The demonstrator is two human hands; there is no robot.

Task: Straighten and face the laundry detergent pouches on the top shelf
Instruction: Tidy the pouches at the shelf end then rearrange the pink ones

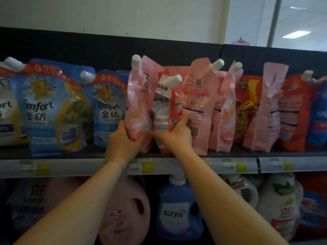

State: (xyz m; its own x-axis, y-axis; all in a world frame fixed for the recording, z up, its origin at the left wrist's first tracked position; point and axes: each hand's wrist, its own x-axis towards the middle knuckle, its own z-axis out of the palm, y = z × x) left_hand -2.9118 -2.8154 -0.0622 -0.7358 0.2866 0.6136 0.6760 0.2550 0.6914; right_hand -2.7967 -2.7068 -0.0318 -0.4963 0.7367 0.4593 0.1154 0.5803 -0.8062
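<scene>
- Two bare forearms come up from the bottom edge, one from the lower left and one from the lower right, and converge at the middle of the top shelf (pixel 70 153).
- Left hand (pixel 122 144): fingers curled round the bottom corner of a pink pouch (pixel 137 103). The pouch stands upright, white cap at its top, logo side facing out.
- Right hand (pixel 174 137): thumb laid up the front, fingers wrapped behind the lower part of a red-and-white pouch (pixel 166 103). This pouch is creased lengthwise, its spout points right, and a panel of small print faces out.
- The two held pouches touch side by side at the shelf's front edge. I cannot tell whether their bases rest on the shelf.
- Left of them: blue pouches (pixel 51 106), fronts out, leaning slightly, spouts at the upper left corners.
- Right of them: a pale pink pouch (pixel 200 106) with its barcode side out, then a narrower pink one (pixel 228 110) turned edge-on.
- Further right: an orange pouch (pixel 247 106), a pink pouch with a handle slot (pixel 270 106) and a red pouch (pixel 295 112), all with backs or sides showing.
- Price strip (pixel 88 167) along the shelf front, with blurred yellow tags.
- Lower shelf: a pink jug (pixel 127 209), a blue bottle (pixel 177 209) and white bottles (pixel 281 206).
</scene>
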